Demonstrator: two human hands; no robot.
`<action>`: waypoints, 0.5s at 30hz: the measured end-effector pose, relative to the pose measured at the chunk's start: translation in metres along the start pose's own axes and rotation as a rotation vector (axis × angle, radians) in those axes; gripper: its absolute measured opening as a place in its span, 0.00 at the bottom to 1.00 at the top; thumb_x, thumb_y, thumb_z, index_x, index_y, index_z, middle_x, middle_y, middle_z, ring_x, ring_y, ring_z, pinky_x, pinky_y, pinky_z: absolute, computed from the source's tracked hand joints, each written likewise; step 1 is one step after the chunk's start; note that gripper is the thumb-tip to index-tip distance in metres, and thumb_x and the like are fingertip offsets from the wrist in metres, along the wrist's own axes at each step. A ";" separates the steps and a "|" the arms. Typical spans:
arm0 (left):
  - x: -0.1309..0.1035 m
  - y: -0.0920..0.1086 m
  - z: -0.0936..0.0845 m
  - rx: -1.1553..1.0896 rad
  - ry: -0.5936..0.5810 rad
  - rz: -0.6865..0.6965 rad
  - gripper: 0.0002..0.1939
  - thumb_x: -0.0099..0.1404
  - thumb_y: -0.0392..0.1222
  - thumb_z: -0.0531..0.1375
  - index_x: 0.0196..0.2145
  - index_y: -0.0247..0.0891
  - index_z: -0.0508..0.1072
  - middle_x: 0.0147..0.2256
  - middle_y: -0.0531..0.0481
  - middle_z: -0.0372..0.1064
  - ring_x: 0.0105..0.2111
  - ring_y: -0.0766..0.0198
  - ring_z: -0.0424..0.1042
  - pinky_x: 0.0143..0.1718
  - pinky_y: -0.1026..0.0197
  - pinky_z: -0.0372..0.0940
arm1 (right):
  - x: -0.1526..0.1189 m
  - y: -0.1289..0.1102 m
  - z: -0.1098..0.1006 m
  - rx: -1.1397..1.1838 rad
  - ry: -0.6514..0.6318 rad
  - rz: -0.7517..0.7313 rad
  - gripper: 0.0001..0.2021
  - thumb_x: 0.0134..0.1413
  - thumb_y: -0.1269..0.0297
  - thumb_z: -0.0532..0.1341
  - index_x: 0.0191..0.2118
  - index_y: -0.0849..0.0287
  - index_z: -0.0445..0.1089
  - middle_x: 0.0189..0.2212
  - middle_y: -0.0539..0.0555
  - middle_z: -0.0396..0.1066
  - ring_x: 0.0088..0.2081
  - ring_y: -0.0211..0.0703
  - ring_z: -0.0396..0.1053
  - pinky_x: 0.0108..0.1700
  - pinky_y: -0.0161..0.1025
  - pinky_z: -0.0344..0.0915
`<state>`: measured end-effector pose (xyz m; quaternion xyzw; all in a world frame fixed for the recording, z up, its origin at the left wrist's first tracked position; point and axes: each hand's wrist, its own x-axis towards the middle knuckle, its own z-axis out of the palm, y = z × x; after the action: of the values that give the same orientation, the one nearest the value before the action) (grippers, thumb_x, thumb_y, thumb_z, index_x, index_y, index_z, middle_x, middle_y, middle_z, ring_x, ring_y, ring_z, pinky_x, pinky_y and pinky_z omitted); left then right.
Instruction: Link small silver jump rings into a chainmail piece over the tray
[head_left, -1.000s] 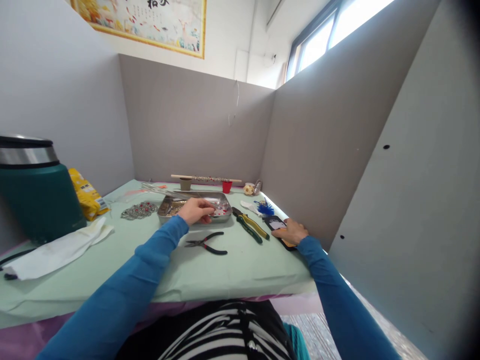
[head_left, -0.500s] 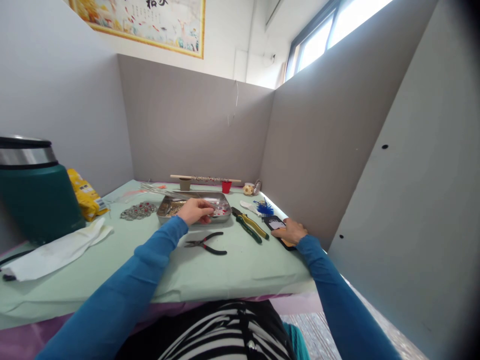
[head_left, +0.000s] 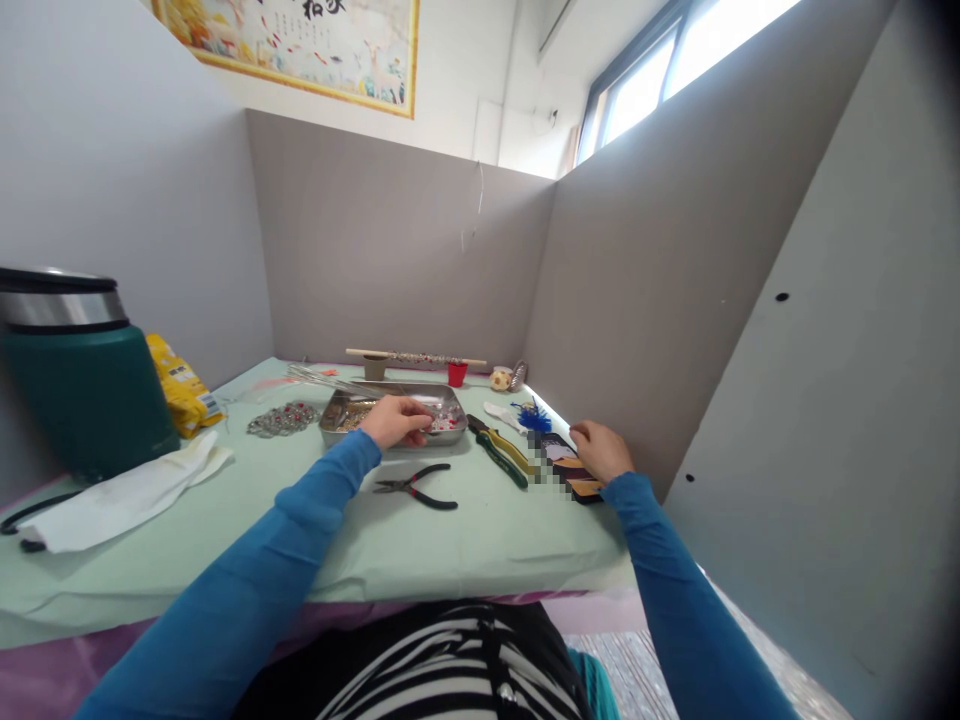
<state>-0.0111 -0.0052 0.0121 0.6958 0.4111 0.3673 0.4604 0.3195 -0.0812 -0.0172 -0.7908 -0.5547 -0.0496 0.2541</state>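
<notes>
My left hand (head_left: 396, 422) is over the metal tray (head_left: 330, 437), thumb and fingertips pressed together. Whatever they pinch is too small to make out. Small red, clear and gold-coloured beads (head_left: 450, 415) lie in the tray. Over at the right, my right hand (head_left: 604, 453) is closed, fingers curled, at the far edge of a phone (head_left: 574, 472) lying on the table; whether it grips anything I cannot tell. Black-handled pliers (head_left: 416, 487) lie spread in front of the tray. Larger pliers with green and yellow handles (head_left: 501, 452) lie between tray and phone.
A beaded piece (head_left: 283, 419) lies left of the tray. Further left are a white cloth (head_left: 135, 495), a yellow packet (head_left: 182, 388) and a large green flask (head_left: 82, 390). Behind stand a red cup (head_left: 457, 375) and a rod (head_left: 367, 353). Grey panels (head_left: 405, 230) enclose the table.
My right hand has lifted off the phone's screen and drawn slightly right, its fingers curling in. My left hand stays pinched over the tray. The view has shifted slightly.
</notes>
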 end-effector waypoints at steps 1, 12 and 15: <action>0.000 0.001 0.000 -0.006 0.001 -0.001 0.15 0.45 0.44 0.66 0.28 0.31 0.70 0.21 0.48 0.70 0.20 0.64 0.70 0.24 0.60 0.66 | -0.001 -0.009 -0.003 0.064 0.036 -0.020 0.17 0.56 0.60 0.48 0.40 0.58 0.71 0.39 0.57 0.72 0.41 0.48 0.68 0.41 0.39 0.60; 0.002 -0.003 -0.001 -0.004 -0.034 0.026 0.17 0.44 0.46 0.66 0.29 0.32 0.71 0.23 0.48 0.71 0.20 0.65 0.70 0.25 0.60 0.66 | -0.019 -0.162 0.047 0.822 0.009 -0.354 0.15 0.51 0.52 0.54 0.32 0.58 0.70 0.26 0.51 0.70 0.30 0.40 0.66 0.34 0.37 0.62; 0.004 -0.005 0.001 0.029 -0.060 0.004 0.17 0.43 0.46 0.66 0.29 0.32 0.71 0.23 0.48 0.71 0.21 0.63 0.71 0.25 0.60 0.66 | -0.021 -0.173 0.063 0.945 0.050 -0.384 0.12 0.51 0.54 0.53 0.31 0.57 0.67 0.25 0.49 0.67 0.28 0.38 0.64 0.32 0.35 0.62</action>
<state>-0.0098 -0.0010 0.0078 0.7139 0.4012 0.3411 0.4615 0.1427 -0.0261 -0.0193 -0.4720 -0.6456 0.1417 0.5834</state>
